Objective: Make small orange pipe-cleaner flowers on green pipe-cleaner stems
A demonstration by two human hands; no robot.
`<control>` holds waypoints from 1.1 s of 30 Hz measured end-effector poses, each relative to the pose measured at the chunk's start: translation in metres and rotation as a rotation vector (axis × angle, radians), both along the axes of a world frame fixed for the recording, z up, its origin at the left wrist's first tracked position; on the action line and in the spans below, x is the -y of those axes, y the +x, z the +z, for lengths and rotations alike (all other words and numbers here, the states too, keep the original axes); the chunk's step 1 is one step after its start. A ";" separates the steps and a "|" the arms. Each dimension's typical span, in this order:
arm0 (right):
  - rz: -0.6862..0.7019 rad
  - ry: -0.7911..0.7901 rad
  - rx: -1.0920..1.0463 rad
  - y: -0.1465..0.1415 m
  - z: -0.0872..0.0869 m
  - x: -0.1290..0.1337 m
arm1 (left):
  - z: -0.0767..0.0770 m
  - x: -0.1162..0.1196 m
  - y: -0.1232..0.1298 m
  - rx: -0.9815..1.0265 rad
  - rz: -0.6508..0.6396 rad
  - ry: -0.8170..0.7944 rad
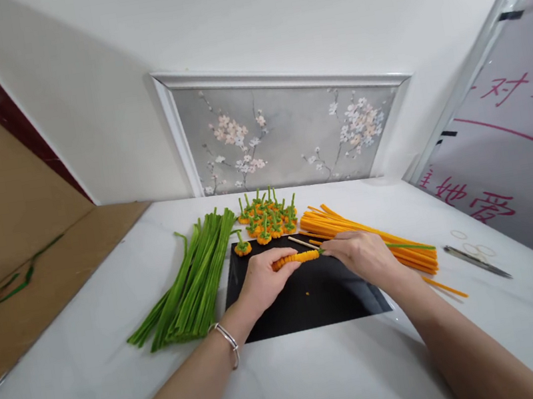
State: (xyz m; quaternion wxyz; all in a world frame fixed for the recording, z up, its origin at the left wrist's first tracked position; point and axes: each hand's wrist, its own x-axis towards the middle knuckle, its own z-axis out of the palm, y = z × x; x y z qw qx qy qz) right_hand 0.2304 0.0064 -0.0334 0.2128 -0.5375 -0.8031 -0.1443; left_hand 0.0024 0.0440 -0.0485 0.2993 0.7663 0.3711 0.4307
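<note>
Between my hands, over a black mat [285, 314], is a tightly coiled orange pipe cleaner [301, 258]. My left hand [267, 279] pinches its left end between thumb and fingers. At the coil's right end, my right hand [361, 253] grips a green pipe cleaner [410, 245], whose long tail sticks out to the right past the hand. A thin pale stick [303, 242] lies just behind the coil. Finished-looking small orange pumpkins with green stems [269, 216] cluster behind the mat, and one single pumpkin [242, 247] sits at its back left corner.
A bundle of green pipe cleaners [194, 285] lies on the left, and a bundle of orange ones [367, 227] on the right. Farther right are scissors [477, 262] and several clear bands [477, 250]. Cardboard [115, 233] borders the white table's left side; a wall stands behind.
</note>
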 end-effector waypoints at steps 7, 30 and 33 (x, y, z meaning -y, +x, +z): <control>0.088 -0.062 -0.118 -0.010 -0.008 0.000 | 0.000 0.004 0.002 -0.021 -0.032 0.033; 0.206 -0.061 -0.079 -0.010 0.002 0.003 | 0.002 0.009 0.004 -0.345 -0.136 0.126; 0.242 -0.037 -0.084 -0.013 -0.001 0.003 | 0.004 0.012 0.004 -0.467 -0.173 0.137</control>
